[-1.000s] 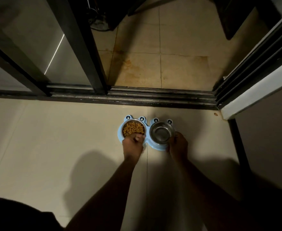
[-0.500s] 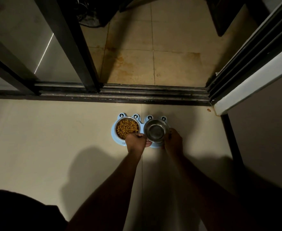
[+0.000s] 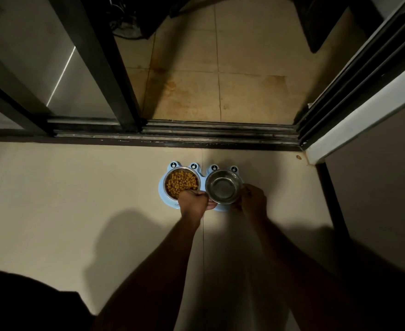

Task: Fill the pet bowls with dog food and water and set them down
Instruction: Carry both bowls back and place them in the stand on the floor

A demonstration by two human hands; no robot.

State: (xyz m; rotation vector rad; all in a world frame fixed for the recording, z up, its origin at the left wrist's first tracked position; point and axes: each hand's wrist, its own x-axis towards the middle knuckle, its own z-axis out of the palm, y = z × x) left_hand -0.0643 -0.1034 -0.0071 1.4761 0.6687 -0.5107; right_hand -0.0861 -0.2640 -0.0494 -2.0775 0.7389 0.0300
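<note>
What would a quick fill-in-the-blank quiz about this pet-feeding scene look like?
1. The blue feeder holds ___ steel bowls.
2. The dog food lies in the bowl on the ___ side.
3. The feeder rests on the ___, just in front of the door track.

Missing words: two; left; floor.

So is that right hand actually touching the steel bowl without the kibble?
Touching. The head view shows the right hand with its fingers curled over the right rim of the steel bowl, with no gap between them.
</note>
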